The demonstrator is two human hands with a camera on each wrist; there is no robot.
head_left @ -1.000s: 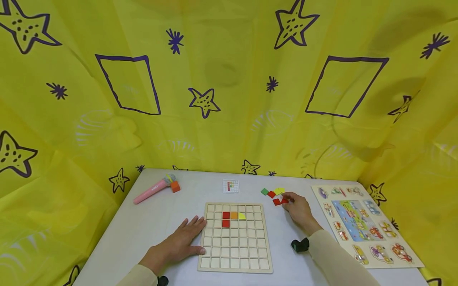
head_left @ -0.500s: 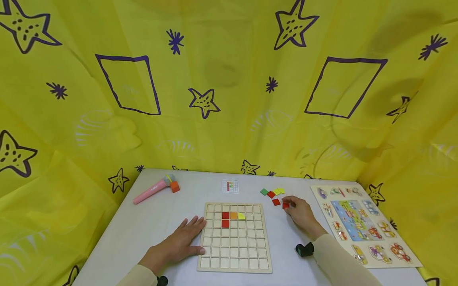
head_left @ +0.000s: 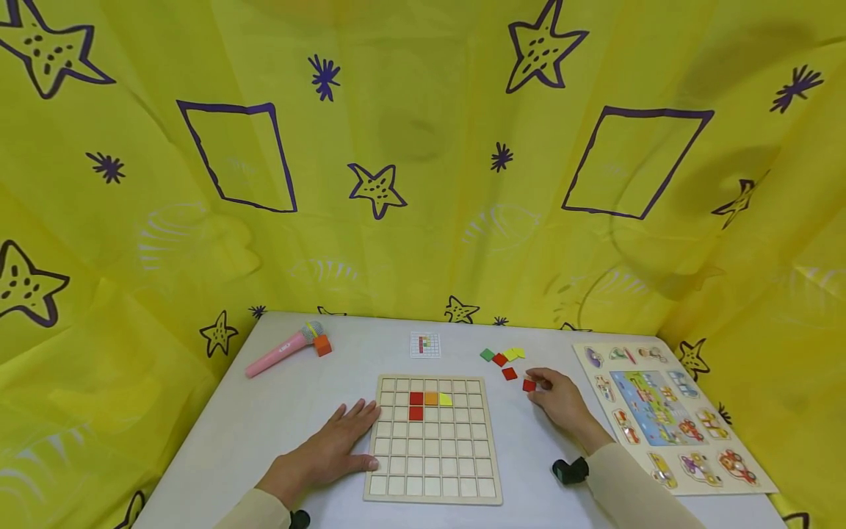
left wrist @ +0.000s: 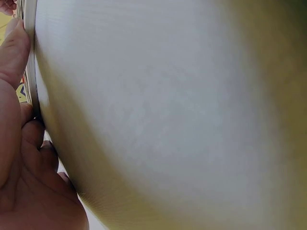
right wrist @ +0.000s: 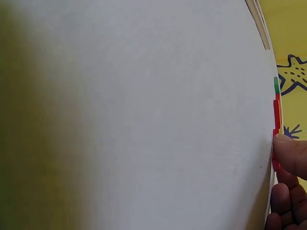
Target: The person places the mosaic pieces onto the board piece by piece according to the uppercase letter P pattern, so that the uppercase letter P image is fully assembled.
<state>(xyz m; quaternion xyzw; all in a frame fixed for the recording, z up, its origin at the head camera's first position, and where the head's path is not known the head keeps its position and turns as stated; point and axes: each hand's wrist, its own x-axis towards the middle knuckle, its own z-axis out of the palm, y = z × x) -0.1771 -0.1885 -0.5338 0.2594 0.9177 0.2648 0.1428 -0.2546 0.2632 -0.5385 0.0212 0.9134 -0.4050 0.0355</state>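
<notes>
My left hand (head_left: 337,444) lies flat with spread fingers along the left edge of the wooden grid board (head_left: 423,492), fingertips and thumb touching its rim. In the left wrist view, the thumb (left wrist: 17,50) rests against the board's side. Right of the board, my right hand (head_left: 562,402) pinches a red square tile (head_left: 529,385) between thumb and fingers, low at the table. In the right wrist view, the thumb (right wrist: 290,155) overlaps the red tile. Two red tiles, an orange tile (head_left: 432,399) and a yellow rounded tile (head_left: 446,400) sit in the board's upper cells.
Loose green (head_left: 487,355), red (head_left: 509,374) and yellow tiles (head_left: 512,354) lie beyond the right hand. A small printed grid card (head_left: 425,344) is behind the board. A pink microphone (head_left: 280,353) and orange block (head_left: 322,345) lie left; a picture puzzle (head_left: 667,419) is right.
My right hand has drawn one red tile away from the loose group, toward me and slightly right. The left hand and board have stayed in place.
</notes>
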